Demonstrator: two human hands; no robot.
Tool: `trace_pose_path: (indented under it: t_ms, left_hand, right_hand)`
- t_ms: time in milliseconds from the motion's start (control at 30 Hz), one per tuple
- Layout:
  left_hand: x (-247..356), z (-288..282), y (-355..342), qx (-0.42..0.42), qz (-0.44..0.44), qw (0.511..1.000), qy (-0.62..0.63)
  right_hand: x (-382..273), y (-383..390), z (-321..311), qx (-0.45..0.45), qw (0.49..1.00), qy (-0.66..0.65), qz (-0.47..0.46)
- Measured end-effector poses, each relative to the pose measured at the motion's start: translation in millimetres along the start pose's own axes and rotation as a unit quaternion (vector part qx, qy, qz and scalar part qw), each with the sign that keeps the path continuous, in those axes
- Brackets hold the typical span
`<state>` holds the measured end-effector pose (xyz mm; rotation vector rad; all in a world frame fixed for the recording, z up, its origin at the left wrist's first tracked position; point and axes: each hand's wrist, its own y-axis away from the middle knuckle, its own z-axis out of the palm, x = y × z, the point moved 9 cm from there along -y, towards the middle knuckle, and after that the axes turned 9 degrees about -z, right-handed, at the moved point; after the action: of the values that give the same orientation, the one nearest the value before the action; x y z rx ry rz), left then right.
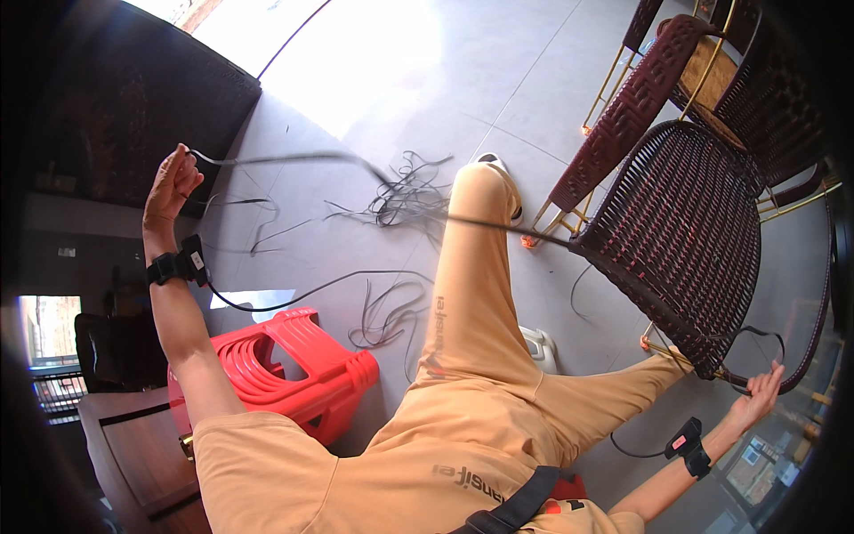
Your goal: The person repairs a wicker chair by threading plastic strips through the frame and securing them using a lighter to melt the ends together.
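My left hand (172, 182) is raised at the left, pinched on a long dark flat strip (311, 157), which runs across my knee to the woven chair (676, 227). The chair, dark brown with pinkish flecks and gold metal legs, is tilted at the right. My right hand (758, 396) is beside its lower edge, fingers closed around the end of a loop of strip (752, 330). A tangle of loose strips (400, 200) lies on the grey floor beyond my knee.
A red plastic stool (294, 343) is at my left, near a wooden piece of furniture (116, 436). A pale plastic object (538, 347) sits under my leg. More gold-framed chair parts (703, 62) stand at upper right. A dark cabinet (151, 89) is at upper left.
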<state>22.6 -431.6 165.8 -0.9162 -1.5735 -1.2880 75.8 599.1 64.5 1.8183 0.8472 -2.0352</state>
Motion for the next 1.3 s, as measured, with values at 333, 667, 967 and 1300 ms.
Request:
trace_pose_path:
  t_ms: [333,667,967,1300]
  left_hand:
    - [11.3,93.1,59.8,0.100,0.090,0.991,0.015]
    - [-171.9,316.8,117.0,-0.179,-0.262,0.948,-0.005]
    - [-177.4,271.4,100.5,0.031,-0.214,0.971,0.106]
    - [-345.8,81.5,127.8,0.249,-0.239,0.910,-0.230]
  right_hand:
    - [-115.2,261.8,286.2,-0.608,0.764,-0.211,-0.041]
    - [-154.4,443.6,359.4,-0.687,0.606,-0.093,-0.391]
    - [-118.6,522.3,355.7,-0.747,0.458,-0.036,-0.481]
    - [-70.1,427.0,336.3,-0.710,0.590,0.026,-0.384]
